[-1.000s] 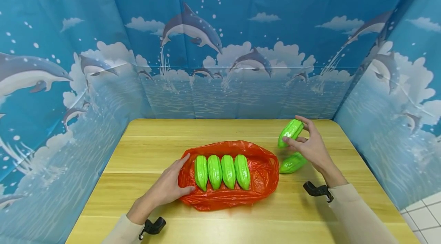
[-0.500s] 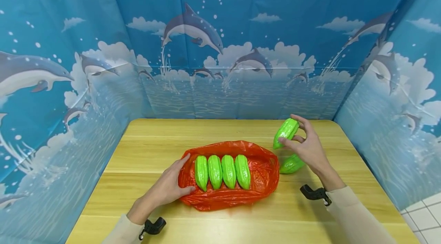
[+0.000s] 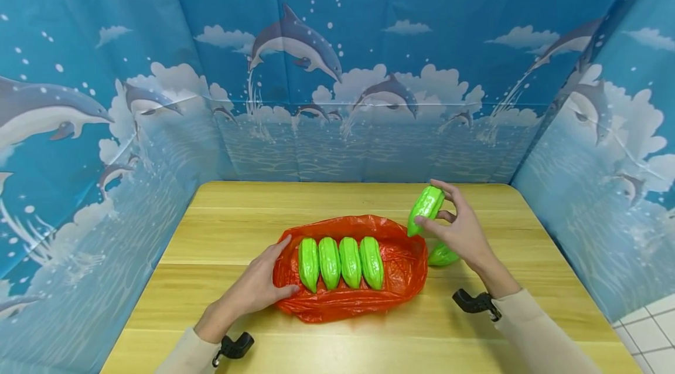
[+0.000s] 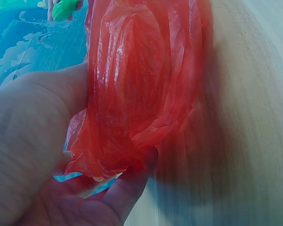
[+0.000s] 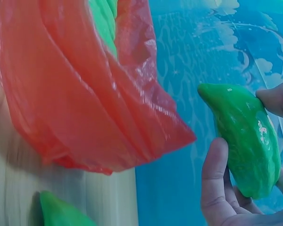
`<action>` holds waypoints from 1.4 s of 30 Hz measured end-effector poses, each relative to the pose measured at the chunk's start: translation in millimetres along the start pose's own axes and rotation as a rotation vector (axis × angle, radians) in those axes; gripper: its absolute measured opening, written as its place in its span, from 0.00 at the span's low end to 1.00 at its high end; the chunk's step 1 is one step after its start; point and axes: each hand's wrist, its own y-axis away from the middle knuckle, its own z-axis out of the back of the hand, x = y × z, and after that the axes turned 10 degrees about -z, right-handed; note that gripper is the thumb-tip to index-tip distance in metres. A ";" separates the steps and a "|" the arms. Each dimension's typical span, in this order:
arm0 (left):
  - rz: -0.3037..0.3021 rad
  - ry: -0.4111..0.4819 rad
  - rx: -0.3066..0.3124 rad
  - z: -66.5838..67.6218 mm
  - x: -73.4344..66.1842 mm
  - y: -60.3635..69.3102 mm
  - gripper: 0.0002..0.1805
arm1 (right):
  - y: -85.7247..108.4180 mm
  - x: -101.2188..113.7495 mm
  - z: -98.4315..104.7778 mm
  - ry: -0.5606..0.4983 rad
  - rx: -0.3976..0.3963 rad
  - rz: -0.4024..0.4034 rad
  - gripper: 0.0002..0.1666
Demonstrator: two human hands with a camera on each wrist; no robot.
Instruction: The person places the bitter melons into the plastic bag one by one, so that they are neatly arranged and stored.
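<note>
My right hand pinches a glossy green bitter melon, ridged and tapered, between thumb and fingers. It hangs tilted at the far right rim of a red plastic bag, whose mouth is spread wide on the table. In the right wrist view the held bitter melon is apart from the bag. My left hand grips the bag's left end, thumb on the near side and fingers on the far side. Several bitter melons lie side by side in the bag.
Another bitter melon lies on the table just right of the bag, partly hidden by my right hand. The wooden table is bounded by a blue dolphin-printed curtain at the back and both sides.
My right hand has carried its bitter melon leftward, from above the loose one on the table to the bag's right rim. The left hand and the bag have stayed put.
</note>
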 end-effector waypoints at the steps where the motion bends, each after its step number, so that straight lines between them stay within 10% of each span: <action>1: 0.002 0.000 0.000 0.0 0.3 -0.1 0.64 | 0.3 0.4 -1.4 0.000 0.005 -0.002 0.56; 42: 0.008 0.014 0.003 0.6 0.8 -4.3 0.62 | 4.5 9.0 -54.9 0.188 0.081 0.118 0.39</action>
